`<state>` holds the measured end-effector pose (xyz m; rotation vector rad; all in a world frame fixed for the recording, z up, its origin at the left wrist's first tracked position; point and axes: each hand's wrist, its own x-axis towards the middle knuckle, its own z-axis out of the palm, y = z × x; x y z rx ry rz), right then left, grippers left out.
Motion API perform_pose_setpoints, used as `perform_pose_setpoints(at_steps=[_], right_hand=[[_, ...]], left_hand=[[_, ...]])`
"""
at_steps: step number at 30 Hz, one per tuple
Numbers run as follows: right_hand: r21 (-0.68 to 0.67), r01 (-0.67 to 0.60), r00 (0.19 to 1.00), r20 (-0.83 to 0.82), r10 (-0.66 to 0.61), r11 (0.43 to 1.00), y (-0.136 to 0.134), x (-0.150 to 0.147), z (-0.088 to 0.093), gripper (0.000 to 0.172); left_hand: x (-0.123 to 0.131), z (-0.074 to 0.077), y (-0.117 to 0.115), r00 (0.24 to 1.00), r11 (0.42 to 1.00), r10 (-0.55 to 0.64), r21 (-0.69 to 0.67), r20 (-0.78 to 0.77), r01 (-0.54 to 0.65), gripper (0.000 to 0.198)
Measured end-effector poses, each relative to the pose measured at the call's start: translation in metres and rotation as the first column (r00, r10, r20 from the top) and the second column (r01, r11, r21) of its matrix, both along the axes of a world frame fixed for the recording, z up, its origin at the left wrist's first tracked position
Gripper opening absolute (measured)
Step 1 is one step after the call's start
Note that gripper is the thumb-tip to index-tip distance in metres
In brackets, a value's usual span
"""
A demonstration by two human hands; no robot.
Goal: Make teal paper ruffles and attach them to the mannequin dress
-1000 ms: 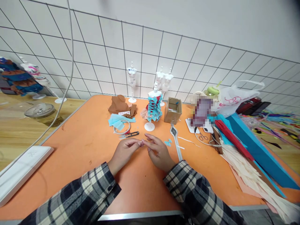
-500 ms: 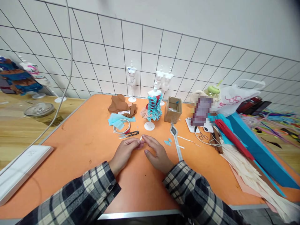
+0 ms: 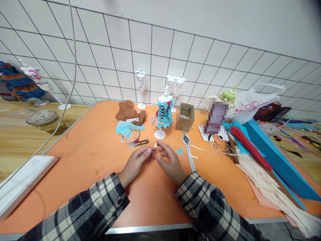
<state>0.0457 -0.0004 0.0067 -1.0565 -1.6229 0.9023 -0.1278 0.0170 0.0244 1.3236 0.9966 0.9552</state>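
Note:
A small white strip [image 3: 155,144] stands between the fingertips of both hands, over the middle of the orange table [image 3: 100,147]. My left hand [image 3: 135,164] has its thumb pressed against its curled fingers; whether anything is pinched there is hidden. My right hand [image 3: 172,164] has its index fingertip at the top of the strip, and its thumb is apart from the other fingers. Thread snips [image 3: 139,143] lie just beyond my left hand. To the right of my right hand are a light-blue fabric bow [image 3: 180,151] and a grey-and-white band [image 3: 188,150].
A mini dress form [image 3: 165,112] in red and blue ruffles stands ahead, beside a cardboard box [image 3: 185,117]. Brown cloth [image 3: 127,112] and blue cloth [image 3: 125,129] lie at left. Scissors [image 3: 217,145], cables and fabric strips [image 3: 263,180] crowd the right. A white case [image 3: 27,184] sits at the left edge.
The white strip has shifted slightly right and up, away from my left thumb. My hands have drawn a little apart, and my right fingers have spread slightly.

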Motion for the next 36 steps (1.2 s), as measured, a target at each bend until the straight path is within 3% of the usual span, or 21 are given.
perform_pose_setpoints(at_steps=[5,10,15,20,24,29,36], right_hand=[[0.046,-0.03,0.997,0.073,0.027,0.999,0.0,0.001,0.002,0.049],[0.076,-0.044,0.994,0.105,0.036,0.996,-0.001,0.0,0.002,0.046],[-0.022,-0.062,0.998,-0.014,0.061,0.998,0.0,0.0,0.0,0.058],[-0.141,-0.116,0.975,-0.205,0.086,0.983,0.003,-0.001,-0.004,0.063],[-0.216,-0.089,0.949,-0.316,0.016,0.972,0.004,-0.002,-0.003,0.073],[-0.219,-0.064,0.957,-0.289,-0.002,0.974,0.005,-0.002,-0.003,0.079],[-0.192,0.039,0.973,-0.217,-0.082,0.981,0.005,0.0,-0.004,0.074]], left_hand=[[0.002,0.001,0.001,0.996,0.996,0.081,0.024,-0.039,-0.08,0.035],[0.001,0.001,0.002,0.996,0.996,0.089,0.016,-0.019,-0.089,0.023],[0.0,-0.001,0.003,0.994,0.996,0.093,0.02,-0.064,-0.092,0.021],[0.003,-0.006,0.004,0.988,0.998,0.015,0.062,-0.154,-0.006,0.024],[0.006,-0.011,0.001,0.962,0.989,-0.048,0.122,-0.267,0.083,0.027],[0.006,-0.012,-0.003,0.927,0.973,-0.044,0.193,-0.372,0.124,0.027],[0.008,-0.007,-0.002,0.929,0.964,-0.052,0.226,-0.367,0.143,0.024]])
